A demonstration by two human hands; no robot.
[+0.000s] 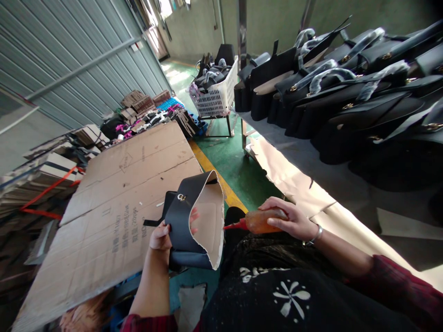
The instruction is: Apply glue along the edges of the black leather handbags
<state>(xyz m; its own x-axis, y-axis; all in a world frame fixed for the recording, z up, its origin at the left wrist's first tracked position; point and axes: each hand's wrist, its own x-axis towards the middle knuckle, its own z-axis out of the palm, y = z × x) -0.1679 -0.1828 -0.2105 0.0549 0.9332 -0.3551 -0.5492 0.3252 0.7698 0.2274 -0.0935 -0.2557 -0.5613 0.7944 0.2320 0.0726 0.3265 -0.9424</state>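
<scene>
A black bag piece (185, 221) with a gold clasp and a beige inner side is held up by my left hand (161, 236). The thumb lies on its outer face, and other fingers show against the beige lining. My right hand (292, 219) is wrapped round an amber squeeze bottle (265, 221). The bottle lies nearly level, its red nozzle pointing left, with the tip at or very near the bag piece's right edge; whether they touch is hard to tell.
A cardboard-covered table (138, 184) stands at the left, with stacked pieces (138, 108) behind it. Many black bags (328, 106) fill a table at the right. A white basket (216, 97) of bags stands beyond, on a metal stand.
</scene>
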